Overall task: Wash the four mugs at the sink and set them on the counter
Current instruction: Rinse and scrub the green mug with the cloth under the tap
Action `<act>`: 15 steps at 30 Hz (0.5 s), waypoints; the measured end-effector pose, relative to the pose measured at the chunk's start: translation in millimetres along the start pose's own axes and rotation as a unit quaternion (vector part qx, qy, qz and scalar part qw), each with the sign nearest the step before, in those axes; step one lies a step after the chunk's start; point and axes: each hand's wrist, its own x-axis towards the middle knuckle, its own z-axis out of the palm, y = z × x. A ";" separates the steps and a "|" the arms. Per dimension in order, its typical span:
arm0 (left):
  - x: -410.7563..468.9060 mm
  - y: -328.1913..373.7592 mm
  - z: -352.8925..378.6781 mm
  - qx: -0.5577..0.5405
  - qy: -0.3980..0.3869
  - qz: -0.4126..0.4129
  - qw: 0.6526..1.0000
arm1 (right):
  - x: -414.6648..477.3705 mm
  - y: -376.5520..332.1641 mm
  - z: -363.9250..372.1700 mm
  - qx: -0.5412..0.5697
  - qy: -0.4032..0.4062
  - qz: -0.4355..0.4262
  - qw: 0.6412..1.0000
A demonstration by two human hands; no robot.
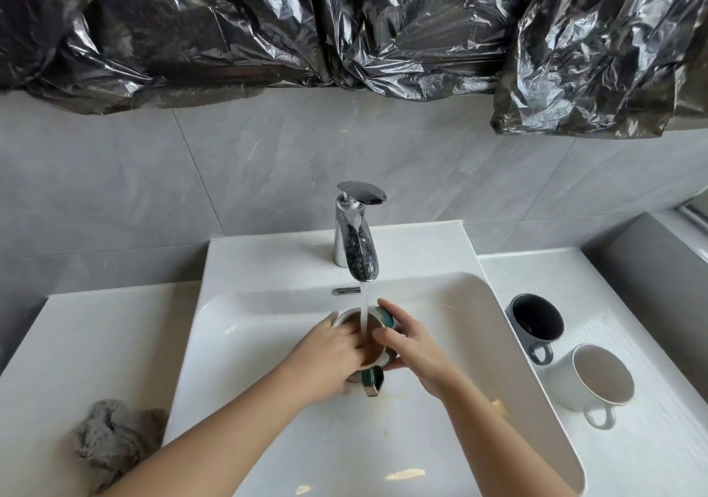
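Note:
A green mug with a pale inside is held over the white sink, under water running from the chrome faucet. My right hand grips its outer side. The fingers of my left hand reach into the mug's mouth. The mug's handle points down toward me. On the counter to the right stand a dark grey mug and, nearer to me, a white mug, both upright with handles toward me. No other mug is visible.
A crumpled grey cloth lies on the counter left of the sink. Brownish residue marks the basin floor near the front. Black plastic sheeting hangs over the grey tiled wall behind the faucet. A grey ledge rises at the far right.

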 end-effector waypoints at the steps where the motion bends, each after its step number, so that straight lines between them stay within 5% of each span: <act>1: 3.0 -1.1 1.6 0.035 0.002 -0.008 0.999 | -0.8 -0.4 2.0 -0.005 -0.002 -0.002 1.000; 9: 4.5 17.9 5.4 0.009 0.020 -0.038 0.999 | -6.1 24.3 12.1 0.111 0.032 0.037 0.993; 15: -1.9 6.9 12.9 0.047 0.044 -0.057 0.996 | -2.5 13.1 9.6 0.006 0.019 0.012 1.000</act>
